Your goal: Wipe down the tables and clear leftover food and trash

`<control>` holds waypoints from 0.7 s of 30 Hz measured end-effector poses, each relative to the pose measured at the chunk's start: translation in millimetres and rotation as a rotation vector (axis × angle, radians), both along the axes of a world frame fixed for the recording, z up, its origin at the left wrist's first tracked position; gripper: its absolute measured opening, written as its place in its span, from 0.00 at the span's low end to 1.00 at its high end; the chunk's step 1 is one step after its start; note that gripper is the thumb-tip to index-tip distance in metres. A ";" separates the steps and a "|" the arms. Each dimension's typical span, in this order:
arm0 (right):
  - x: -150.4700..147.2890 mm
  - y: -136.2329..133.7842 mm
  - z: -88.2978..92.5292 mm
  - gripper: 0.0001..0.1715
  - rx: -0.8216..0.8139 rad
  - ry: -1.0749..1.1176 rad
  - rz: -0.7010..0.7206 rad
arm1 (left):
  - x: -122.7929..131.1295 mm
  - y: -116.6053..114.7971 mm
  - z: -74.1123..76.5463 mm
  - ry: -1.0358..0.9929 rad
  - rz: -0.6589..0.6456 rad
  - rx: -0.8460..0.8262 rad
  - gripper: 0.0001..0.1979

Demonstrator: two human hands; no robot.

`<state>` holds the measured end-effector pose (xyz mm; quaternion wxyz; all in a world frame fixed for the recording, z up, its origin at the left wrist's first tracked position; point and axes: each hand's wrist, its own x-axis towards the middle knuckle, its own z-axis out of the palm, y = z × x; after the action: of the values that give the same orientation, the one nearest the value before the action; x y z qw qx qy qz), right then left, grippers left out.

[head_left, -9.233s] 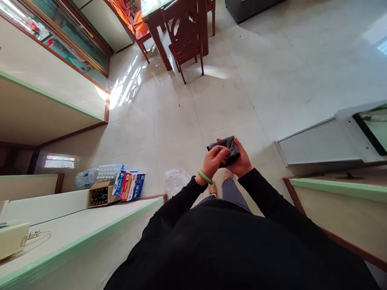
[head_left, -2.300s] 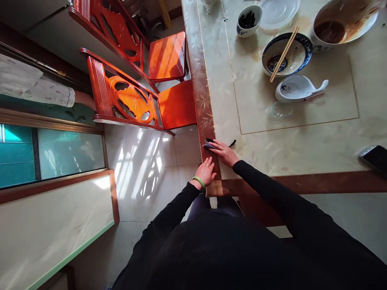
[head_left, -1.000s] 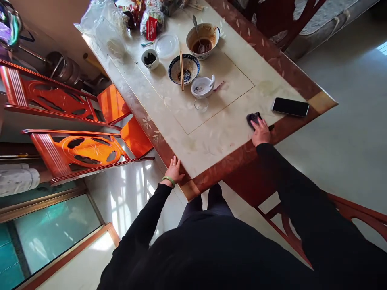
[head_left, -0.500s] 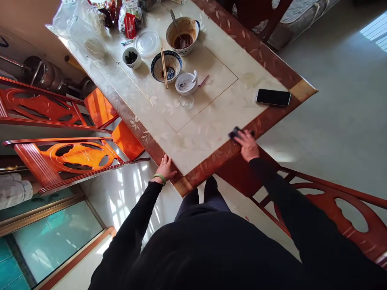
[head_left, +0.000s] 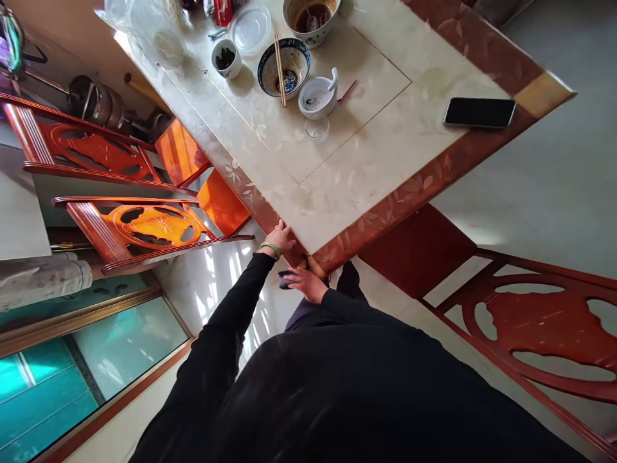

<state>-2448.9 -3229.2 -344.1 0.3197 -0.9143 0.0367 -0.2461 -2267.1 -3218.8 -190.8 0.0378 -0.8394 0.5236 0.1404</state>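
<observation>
My left hand (head_left: 279, 238), a green bangle (head_left: 270, 249) at its wrist, rests with fingers spread on the brown left border of the table (head_left: 357, 173), close to the near corner. Just beyond that corner is my right hand (head_left: 311, 283), its fingers over a small dark cloth (head_left: 285, 279) at the corner's edge. Part of the cloth is hidden under the hand. Apart from both hands, a black phone (head_left: 479, 112) lies flat near the right edge.
Farther back stand a blue-rimmed bowl (head_left: 294, 58) with chopsticks (head_left: 279, 67) across it, a larger bowl (head_left: 318, 32) holding sauce and a spoon, a white mortar (head_left: 315, 96), a cup (head_left: 226, 61) and a clear lid (head_left: 251, 31). Wooden chairs (head_left: 159, 225) flank the table; another (head_left: 419, 251) is at right.
My right hand has swept the cloth leftward and toward me, from the table's front border to the near corner. My left hand stays on the edge. The view has shifted.
</observation>
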 end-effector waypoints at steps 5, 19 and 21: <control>-61.9 -76.0 8.8 0.23 -0.074 -0.058 -0.068 | 1.1 3.0 -2.7 -0.010 -0.022 -0.034 0.37; -68.7 -88.6 -0.4 0.27 -0.151 -0.016 -0.257 | -58.7 -27.5 -33.2 -0.001 -0.054 -0.382 0.39; -86.1 -96.0 -2.0 0.26 -0.194 -0.008 -0.228 | -81.5 -45.7 -35.5 0.025 -0.096 -0.441 0.37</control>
<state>-2535.0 -3325.1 -346.1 0.1997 -0.9298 0.1152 -0.2869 -2348.6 -3264.5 -226.3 -0.1463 -0.7996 0.5816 0.0309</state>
